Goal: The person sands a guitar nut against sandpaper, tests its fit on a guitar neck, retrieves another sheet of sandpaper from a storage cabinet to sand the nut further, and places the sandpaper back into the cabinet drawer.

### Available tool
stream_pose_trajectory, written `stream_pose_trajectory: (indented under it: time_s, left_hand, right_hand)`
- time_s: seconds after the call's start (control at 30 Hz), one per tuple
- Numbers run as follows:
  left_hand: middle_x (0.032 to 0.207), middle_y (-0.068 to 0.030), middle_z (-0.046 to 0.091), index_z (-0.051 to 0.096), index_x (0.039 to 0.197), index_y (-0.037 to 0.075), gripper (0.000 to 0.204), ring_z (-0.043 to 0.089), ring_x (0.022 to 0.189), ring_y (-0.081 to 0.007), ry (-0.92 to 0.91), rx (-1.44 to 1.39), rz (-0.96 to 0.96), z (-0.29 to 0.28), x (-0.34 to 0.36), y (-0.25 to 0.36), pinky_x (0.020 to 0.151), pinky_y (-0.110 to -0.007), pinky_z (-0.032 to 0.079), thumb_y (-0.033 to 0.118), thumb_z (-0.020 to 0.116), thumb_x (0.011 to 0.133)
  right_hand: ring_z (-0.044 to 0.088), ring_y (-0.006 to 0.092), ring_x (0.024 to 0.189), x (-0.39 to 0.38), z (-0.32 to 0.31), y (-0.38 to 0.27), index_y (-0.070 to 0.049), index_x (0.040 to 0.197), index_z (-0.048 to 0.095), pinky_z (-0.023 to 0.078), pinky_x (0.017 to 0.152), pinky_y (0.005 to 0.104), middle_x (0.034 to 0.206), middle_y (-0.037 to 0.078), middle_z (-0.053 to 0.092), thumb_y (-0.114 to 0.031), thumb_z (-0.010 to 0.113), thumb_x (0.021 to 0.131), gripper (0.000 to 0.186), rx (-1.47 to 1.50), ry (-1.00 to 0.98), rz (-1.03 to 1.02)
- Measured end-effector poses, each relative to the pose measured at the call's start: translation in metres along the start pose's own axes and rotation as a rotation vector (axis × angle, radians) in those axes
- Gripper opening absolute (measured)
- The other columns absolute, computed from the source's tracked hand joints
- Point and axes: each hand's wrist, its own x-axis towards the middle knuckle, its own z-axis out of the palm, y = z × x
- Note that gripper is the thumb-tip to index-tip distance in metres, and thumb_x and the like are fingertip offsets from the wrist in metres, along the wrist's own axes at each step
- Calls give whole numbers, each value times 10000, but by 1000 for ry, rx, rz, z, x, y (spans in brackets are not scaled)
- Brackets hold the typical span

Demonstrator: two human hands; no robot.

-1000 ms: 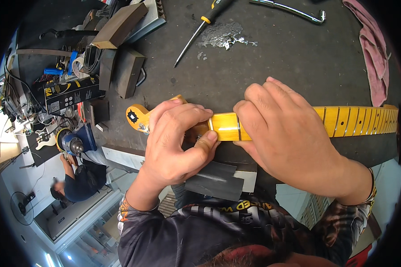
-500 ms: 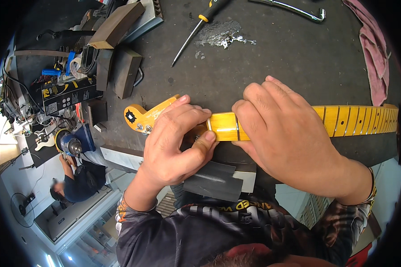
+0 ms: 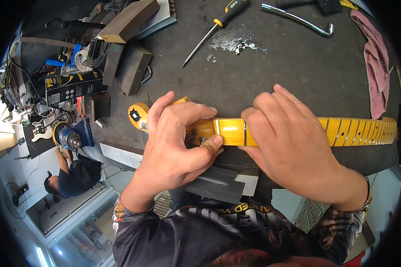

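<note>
While the yellow guitar neck [image 3: 231,132] lies from left to right across the near part of the dark worktop [image 3: 276,66], both hands hold it, its fretted face turned up. The left hand [image 3: 169,140] arches over the headstock [image 3: 137,112] at the left end, thumb by the near edge and index finger by the far edge, close to the pale nut [image 3: 217,127]; the gap between them is narrow, and some tuner posts [image 3: 191,135] show through it. The right hand [image 3: 294,147] wraps over the neck just right of the first fret, its fingers curled around the far side, so what they press underneath cannot be told. Further right, the fretboard runs on past that hand, with dark dots between its frets.

On the far side of the worktop, a black and yellow screwdriver [image 3: 216,26] points toward the near left, next to a silvery patch [image 3: 238,41]. A bent chrome wrench [image 3: 298,21] lies to its right, and a pink cloth [image 3: 375,62] lies at the far right. Brown blocks [image 3: 136,71] and a black box [image 3: 73,86] crowd the left side. Dark sheets [image 3: 218,183] lie at the near edge, below the neck.
</note>
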Motion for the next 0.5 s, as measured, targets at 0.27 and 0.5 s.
stream_pose_trajectory:
  time_s: [0.27,0.5]
  left_hand:
    - [1296,-100,758,769,1081,181,381,740,1226,-364,-23,11,46,-1,1,-2,1241,-682,379,157,990,772]
    - [1174,-69,724,799,1029,188,355,709,1225,-375,31,11,30,2,-1,0,1239,-699,377,175,1001,737]
  right_hand:
    - [671,383,1187,-2,-2,0,-11,1302,615,538,1208,577,1243,164,607,-225,919,822,607,-17,-34,-3]
    - [664,365,1196,-3,-1,-1,-10,1317,623,539,1208,577,1240,156,601,-231,924,814,626,-12,-19,-7]
